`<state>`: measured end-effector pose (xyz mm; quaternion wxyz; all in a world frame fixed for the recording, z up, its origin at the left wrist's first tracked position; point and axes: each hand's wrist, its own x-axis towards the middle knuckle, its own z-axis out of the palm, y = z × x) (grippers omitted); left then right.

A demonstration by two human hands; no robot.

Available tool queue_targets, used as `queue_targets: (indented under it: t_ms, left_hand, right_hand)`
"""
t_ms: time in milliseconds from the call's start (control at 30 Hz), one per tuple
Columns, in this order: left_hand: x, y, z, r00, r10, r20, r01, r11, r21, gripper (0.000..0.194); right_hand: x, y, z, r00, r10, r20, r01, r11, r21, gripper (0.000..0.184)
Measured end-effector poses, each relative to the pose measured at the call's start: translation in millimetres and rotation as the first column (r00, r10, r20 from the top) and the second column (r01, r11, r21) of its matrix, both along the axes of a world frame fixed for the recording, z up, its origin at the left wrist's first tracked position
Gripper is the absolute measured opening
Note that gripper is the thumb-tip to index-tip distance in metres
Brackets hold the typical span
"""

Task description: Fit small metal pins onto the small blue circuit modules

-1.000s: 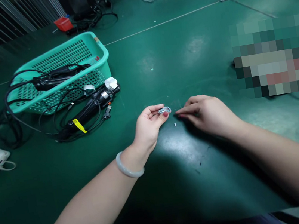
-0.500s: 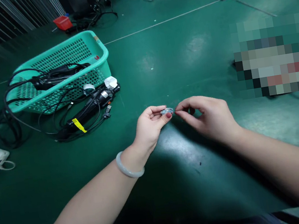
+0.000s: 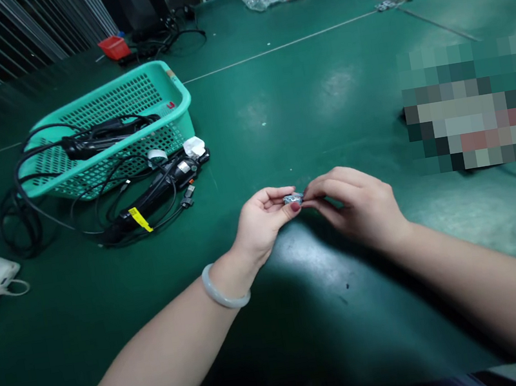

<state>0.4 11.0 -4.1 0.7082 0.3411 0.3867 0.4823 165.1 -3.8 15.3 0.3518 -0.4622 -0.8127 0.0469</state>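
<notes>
From where I stand, the person's left hand [image 3: 258, 229] has a small, shiny, silvery-blue piece [image 3: 293, 199] gripped between thumb and fingers, up above the green, smooth worktop [image 3: 247, 123], well in from its near edge. The right hand [image 3: 363, 209] has its fingertips drawn together at the right end of that piece, seemingly touching it; I cannot tell whether something tiny is pinched between them.

What has just changed is the right hand: a second ago it was apart from the piece, down by a tiny pale chip on the worktop. That chip no longer shows on its spot, and the fingertips have come up to the piece. To my eye, the work has shifted from the worktop to what the left hand holds, with both hands now meeting there.

Toward the worktop's left edge stands a turquoise, perforated plastic basket [image 3: 184, 105] with black cables trailing out. Just beside it, on the near side, lies a long black device [image 3: 159, 186] with a yellow tag [image 3: 140, 219].
</notes>
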Motion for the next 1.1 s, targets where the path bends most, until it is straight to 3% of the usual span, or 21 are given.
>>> queue_targets:
  t_ms: [133,233,400,533,733,867,967,1100]
  left_hand:
    - [0,0,0.2,1.000,-0.002,0.029,0.003,1.000,-0.025,0.033]
    - [1,0,1.1,0.999,0.027,0.031,-0.024,0.997,-0.076,0.030]
    - [1,2,2.7,0.997,0.067,0.033,-0.063,0.992,-0.112,0.025]
    - [1,2,2.1,0.998,0.060,0.013,-0.059,0.993,-0.104,0.026]
    - [2,1,0.8,0.999,0.053,0.003,-0.052,0.996,-0.072,0.026]
    - [2,1,-0.5,0.999,0.051,-0.006,-0.051,0.997,-0.055,0.027]
    - [2,1,0.1,0.998,0.060,-0.005,-0.061,0.997,-0.056,0.027]
    - [3,0,1.6,0.998,0.056,0.000,-0.056,0.996,-0.070,0.026]
  right_hand:
    - [4,2,4.4,0.995,-0.080,-0.066,0.070,0.988,-0.136,0.009]
    - [16,9,1.7,0.992,-0.126,-0.030,0.114,0.960,-0.257,0.009]
    - [25,21,-12.6,0.989,-0.003,0.149,0.063,0.915,-0.399,0.008]
    - [20,24,-16.0,0.981,0.039,0.190,0.037,0.924,-0.380,0.017]
    - [27,19,-3.0,0.942,0.011,0.336,0.068,0.972,-0.223,0.020]
    - [20,13,2.9,0.853,0.145,0.501,-0.031,0.973,-0.228,0.023]
    - [15,13,2.2,0.879,0.203,0.431,-0.090,0.959,-0.268,0.023]
    - [21,18,-3.2,0.962,0.105,0.253,-0.028,0.956,-0.292,0.025]
